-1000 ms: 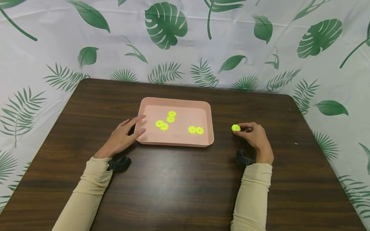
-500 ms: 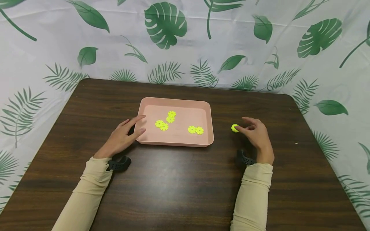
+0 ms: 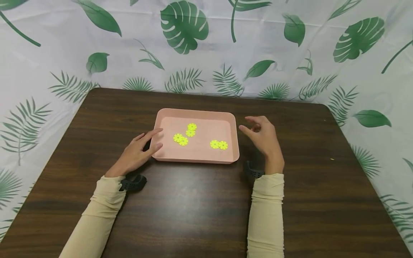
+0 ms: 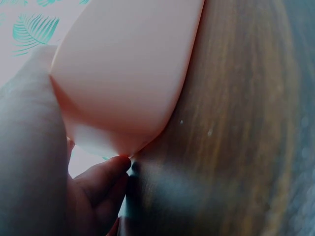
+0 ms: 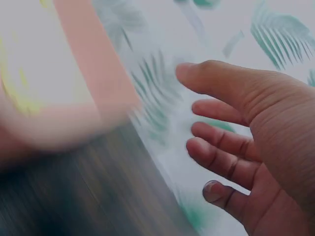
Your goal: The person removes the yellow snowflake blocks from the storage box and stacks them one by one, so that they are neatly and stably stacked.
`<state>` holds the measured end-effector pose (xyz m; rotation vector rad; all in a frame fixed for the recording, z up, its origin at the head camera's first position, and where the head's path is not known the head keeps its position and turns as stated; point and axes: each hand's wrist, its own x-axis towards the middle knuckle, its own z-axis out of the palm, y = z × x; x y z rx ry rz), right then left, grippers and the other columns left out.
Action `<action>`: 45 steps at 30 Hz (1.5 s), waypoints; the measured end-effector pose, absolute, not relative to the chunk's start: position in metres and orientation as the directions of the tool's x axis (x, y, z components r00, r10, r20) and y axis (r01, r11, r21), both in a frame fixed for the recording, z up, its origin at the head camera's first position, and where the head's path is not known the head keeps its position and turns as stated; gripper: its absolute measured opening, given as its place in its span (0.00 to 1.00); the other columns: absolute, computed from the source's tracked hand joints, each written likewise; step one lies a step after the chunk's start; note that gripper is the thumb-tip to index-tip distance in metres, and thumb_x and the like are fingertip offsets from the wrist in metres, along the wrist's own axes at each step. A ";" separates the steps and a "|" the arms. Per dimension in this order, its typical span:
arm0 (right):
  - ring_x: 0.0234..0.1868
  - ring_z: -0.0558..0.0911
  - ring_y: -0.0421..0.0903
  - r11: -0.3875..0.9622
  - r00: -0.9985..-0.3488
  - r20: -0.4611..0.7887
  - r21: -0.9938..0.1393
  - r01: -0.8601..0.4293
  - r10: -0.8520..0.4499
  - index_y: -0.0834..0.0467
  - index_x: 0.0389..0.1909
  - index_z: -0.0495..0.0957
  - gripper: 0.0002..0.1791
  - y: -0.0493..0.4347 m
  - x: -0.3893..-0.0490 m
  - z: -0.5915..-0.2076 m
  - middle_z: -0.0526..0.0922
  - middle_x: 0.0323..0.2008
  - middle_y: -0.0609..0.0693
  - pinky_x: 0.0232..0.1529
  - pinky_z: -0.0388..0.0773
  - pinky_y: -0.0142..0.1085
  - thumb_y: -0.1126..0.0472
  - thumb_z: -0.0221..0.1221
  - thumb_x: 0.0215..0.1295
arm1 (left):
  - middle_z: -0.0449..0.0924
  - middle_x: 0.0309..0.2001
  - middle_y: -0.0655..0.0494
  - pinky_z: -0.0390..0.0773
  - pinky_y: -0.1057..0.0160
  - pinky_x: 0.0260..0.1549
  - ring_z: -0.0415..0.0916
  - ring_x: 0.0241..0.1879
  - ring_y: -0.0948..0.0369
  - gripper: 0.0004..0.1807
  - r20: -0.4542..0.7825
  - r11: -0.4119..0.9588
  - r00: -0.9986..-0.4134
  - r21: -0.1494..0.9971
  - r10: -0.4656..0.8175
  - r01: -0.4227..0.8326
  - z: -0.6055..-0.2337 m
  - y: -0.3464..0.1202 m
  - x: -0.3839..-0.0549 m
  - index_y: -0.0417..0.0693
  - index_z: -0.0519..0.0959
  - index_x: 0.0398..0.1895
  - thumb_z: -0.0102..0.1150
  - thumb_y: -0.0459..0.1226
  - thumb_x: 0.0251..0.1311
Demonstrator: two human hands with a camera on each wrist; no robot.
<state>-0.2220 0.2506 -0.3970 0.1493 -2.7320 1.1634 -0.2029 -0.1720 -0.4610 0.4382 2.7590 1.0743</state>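
My left hand point(image 3: 137, 152) holds the left end of a pink tray point(image 3: 195, 159): thumb and index finger reach over its rim. In the left wrist view, curled fingertips point(image 4: 120, 162) touch the low outer corner of the tray. Several flat neon-yellow notched discs, like interlocking building discs, lie in the tray: a pair point(image 3: 218, 144) at its right and a group point(image 3: 183, 141) left of centre. My right hand point(image 3: 262, 138) is just right of the tray, thumb and index apart; in the right wrist view, nothing shows between its loosely bent fingers point(image 5: 211, 152).
The tray stands on a dark wood-grain table point(image 3: 193, 208). Behind the table hangs a white cloth point(image 3: 226, 53) printed with green leaves. Dark straps point(image 3: 133, 182) sit at both wrists. A tiny pale speck point(image 3: 332, 159) lies on the table at the right.
My right hand first pinched a yellow disc right of the tray, then let go and moved left toward the tray. That disc no longer shows. My left hand and the tray stayed put.
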 end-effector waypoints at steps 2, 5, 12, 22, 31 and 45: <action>0.41 0.79 0.56 0.671 -0.974 0.212 -0.712 -0.206 -0.074 0.65 0.62 0.81 0.25 0.227 -0.228 -0.397 0.78 0.55 0.65 0.44 0.78 0.47 0.57 0.69 0.69 | 0.58 0.80 0.46 0.49 0.25 0.70 0.45 0.78 0.34 0.36 -0.028 0.699 -0.945 0.681 0.325 0.219 -0.461 -0.172 -0.203 0.67 0.57 0.82 0.50 0.60 0.75; 0.39 0.78 0.55 0.655 -0.963 0.216 -0.706 -0.269 -0.162 0.63 0.61 0.82 0.23 0.192 -0.234 -0.400 0.80 0.53 0.64 0.45 0.78 0.47 0.58 0.69 0.69 | 0.59 0.79 0.46 0.49 0.26 0.71 0.46 0.78 0.34 0.36 -0.023 0.694 -0.944 0.684 0.328 0.225 -0.462 -0.172 -0.202 0.66 0.58 0.82 0.50 0.60 0.75; 0.39 0.80 0.52 0.665 -0.913 0.125 -0.648 -0.371 -0.388 0.65 0.56 0.85 0.19 0.117 -0.246 -0.410 0.85 0.50 0.58 0.43 0.80 0.43 0.58 0.68 0.69 | 0.57 0.80 0.47 0.51 0.23 0.68 0.46 0.78 0.33 0.36 -0.031 0.703 -0.949 0.680 0.315 0.211 -0.460 -0.171 -0.200 0.67 0.58 0.82 0.49 0.60 0.75; 0.51 0.80 0.50 0.750 -0.911 0.005 -0.566 -0.343 -0.412 0.61 0.60 0.83 0.26 0.078 -0.244 -0.427 0.79 0.50 0.55 0.58 0.79 0.44 0.54 0.73 0.64 | 0.57 0.80 0.48 0.52 0.24 0.68 0.46 0.78 0.33 0.36 -0.027 0.705 -0.952 0.679 0.304 0.205 -0.456 -0.169 -0.200 0.67 0.58 0.82 0.49 0.62 0.75; 0.53 0.77 0.50 0.780 -0.895 0.009 -0.486 -0.394 -0.447 0.60 0.59 0.85 0.22 0.072 -0.242 -0.431 0.77 0.50 0.55 0.58 0.77 0.42 0.55 0.70 0.68 | 0.59 0.80 0.49 0.52 0.26 0.70 0.47 0.78 0.34 0.36 -0.022 0.705 -0.954 0.678 0.300 0.206 -0.459 -0.169 -0.200 0.68 0.58 0.82 0.49 0.62 0.74; 0.50 0.78 0.51 0.786 -0.895 0.063 -0.454 -0.420 -0.442 0.58 0.55 0.86 0.20 0.068 -0.242 -0.432 0.84 0.45 0.52 0.57 0.75 0.45 0.56 0.72 0.65 | 0.58 0.80 0.49 0.52 0.23 0.68 0.46 0.78 0.33 0.36 -0.034 0.707 -0.956 0.681 0.292 0.192 -0.460 -0.170 -0.200 0.69 0.58 0.82 0.49 0.62 0.74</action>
